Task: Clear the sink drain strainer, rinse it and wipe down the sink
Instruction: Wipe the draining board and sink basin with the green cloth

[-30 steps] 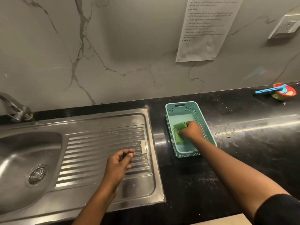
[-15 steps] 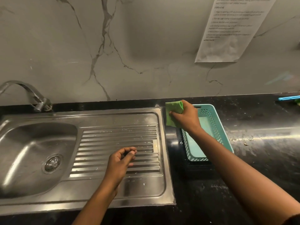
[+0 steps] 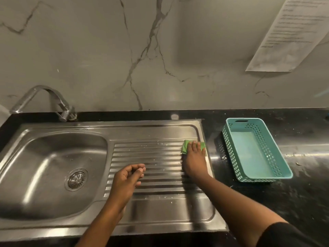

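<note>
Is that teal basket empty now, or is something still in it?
Empty. The teal basket shows only its bare floor, and the green cloth lies under the right hand on the draining board.

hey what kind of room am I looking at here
Most likely a kitchen: a stainless steel sink with a ribbed drainboard is set into a black countertop, with a faucet against a marble-look wall.

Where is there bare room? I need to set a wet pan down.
Free: the counter right of the basket, and the basin around the strainer. Crowded: the drainboard, with the right hand pressing the cloth and the left hand over it.
</note>
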`<state>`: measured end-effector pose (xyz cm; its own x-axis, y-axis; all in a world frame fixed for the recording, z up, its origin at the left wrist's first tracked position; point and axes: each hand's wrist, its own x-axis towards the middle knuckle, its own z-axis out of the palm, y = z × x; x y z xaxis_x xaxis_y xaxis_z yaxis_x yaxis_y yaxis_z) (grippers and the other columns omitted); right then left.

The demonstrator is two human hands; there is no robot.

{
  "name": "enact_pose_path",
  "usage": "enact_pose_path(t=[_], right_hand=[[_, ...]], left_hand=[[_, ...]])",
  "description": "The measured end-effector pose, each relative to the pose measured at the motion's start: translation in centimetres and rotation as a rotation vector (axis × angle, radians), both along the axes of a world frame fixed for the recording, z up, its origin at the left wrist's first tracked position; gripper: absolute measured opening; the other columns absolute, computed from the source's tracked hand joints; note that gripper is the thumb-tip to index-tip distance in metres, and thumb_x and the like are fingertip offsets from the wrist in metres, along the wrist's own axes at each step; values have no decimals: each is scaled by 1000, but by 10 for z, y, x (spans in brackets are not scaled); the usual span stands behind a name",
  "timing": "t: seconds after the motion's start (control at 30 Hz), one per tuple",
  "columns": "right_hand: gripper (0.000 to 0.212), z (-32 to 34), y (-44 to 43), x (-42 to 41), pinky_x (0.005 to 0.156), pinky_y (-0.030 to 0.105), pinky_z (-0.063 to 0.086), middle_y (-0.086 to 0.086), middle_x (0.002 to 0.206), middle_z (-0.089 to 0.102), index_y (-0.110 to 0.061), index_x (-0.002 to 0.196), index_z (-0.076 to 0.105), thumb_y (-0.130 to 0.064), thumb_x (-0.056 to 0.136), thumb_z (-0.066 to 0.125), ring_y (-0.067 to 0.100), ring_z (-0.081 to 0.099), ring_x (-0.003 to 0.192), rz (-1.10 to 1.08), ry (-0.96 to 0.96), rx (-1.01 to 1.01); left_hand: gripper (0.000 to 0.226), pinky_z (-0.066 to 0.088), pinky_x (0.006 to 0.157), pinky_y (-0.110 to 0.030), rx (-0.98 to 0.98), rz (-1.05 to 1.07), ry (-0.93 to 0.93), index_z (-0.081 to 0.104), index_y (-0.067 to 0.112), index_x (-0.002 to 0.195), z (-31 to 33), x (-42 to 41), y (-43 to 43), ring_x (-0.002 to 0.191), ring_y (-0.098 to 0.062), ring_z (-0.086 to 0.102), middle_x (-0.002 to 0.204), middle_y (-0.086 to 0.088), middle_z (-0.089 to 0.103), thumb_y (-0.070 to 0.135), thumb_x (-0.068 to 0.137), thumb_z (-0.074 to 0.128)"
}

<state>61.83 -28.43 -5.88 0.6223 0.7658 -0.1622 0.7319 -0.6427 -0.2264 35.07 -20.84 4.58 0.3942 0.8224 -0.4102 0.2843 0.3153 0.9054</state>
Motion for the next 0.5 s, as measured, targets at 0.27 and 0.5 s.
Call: enact_pose_path(t=[0.27, 0.5], right_hand=[[70, 9, 85, -124, 128, 50, -1, 14, 170, 8, -10, 163, 15, -32, 104, 47, 33, 1, 158, 99, 152, 66], [70, -2, 105, -150, 128, 42, 14, 5, 171, 17, -22, 163, 22, -20, 100, 53, 24, 10, 158, 465, 196, 62]], left_hand=[[18, 58, 93, -44, -2, -13, 3, 78, 18, 109, -4, -50, 51, 106, -23, 74, 106, 0, 82, 12, 100, 63], [17, 58, 90, -41, -29, -25, -5, 77, 16, 108, -10, -68, 73, 104, -23, 74, 105, -2, 82, 10, 100, 63]])
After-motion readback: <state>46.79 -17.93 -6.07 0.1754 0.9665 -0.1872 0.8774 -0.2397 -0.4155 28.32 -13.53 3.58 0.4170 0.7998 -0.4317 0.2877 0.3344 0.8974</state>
